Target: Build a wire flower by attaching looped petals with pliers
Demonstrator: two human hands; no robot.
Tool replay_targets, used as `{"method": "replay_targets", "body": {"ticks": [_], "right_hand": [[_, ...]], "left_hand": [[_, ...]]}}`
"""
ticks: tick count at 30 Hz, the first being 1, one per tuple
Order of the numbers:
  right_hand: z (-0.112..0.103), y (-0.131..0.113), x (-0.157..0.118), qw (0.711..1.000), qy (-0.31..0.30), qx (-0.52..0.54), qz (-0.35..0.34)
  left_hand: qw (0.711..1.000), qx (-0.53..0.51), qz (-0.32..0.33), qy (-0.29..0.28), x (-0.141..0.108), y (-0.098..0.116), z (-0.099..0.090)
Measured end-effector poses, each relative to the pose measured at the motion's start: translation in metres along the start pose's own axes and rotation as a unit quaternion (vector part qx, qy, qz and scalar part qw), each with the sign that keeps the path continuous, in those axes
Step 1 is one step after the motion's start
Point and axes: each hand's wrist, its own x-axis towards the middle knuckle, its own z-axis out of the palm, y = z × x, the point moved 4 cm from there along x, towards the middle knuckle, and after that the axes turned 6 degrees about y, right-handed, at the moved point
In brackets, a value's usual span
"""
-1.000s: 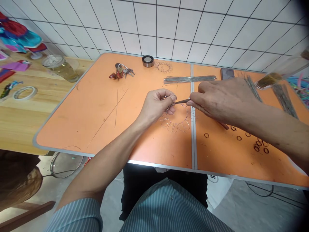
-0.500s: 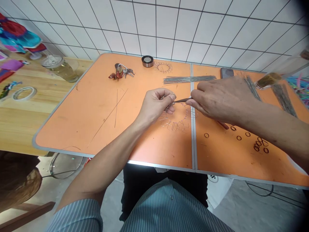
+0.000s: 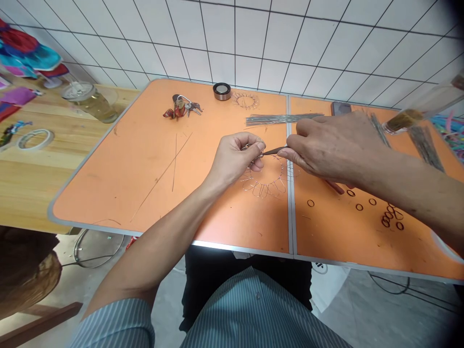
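Note:
Between thumb and fingers, my left hand [image 3: 239, 157] pinches a small piece of bent wire [image 3: 250, 145], mostly hidden by the fingers. My right hand [image 3: 319, 145] is closed around a pair of pliers [image 3: 273, 151]; the narrow dark jaws reach left to the wire at my left fingertips, and a reddish handle end shows below the palm. On the orange table under both hands lies a ring of looped wire [image 3: 264, 190], petal-like around its edge. Several small dark rings [image 3: 389, 212] are scattered below my right forearm.
A bundle of straight wires [image 3: 282, 119] lies beyond my hands, near a second wire ring [image 3: 245, 100] and a round dark-rimmed container [image 3: 222, 91]. Keys [image 3: 184, 107] rest at the back left. Two loose wires [image 3: 175, 157] cross on the left. A tilted glass [image 3: 404, 120] stands far right.

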Motion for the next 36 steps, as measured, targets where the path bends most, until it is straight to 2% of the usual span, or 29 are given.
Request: {"method": "replay_targets", "body": {"ticks": [12,19,27,36], "right_hand": [[0.001,-0.001,-0.001,1.000,-0.003,-0.023,-0.010],[0.001,-0.002,-0.001,0.999,-0.026,-0.026,-0.005],[0.012,0.004,-0.001,0.999,0.013,-0.003,-0.034],[0.011,0.003,0.000,1.000,-0.021,0.019,-0.012]], "left_hand": [[1.000,0.008,-0.006,0.004,-0.002,0.003,0.001],[1.000,0.012,-0.002,0.003,-0.002,0.002,0.000],[1.000,0.015,0.001,0.004,-0.002,0.002,-0.001],[1.000,0.013,0.001,0.000,-0.002,0.003,-0.001]]}}
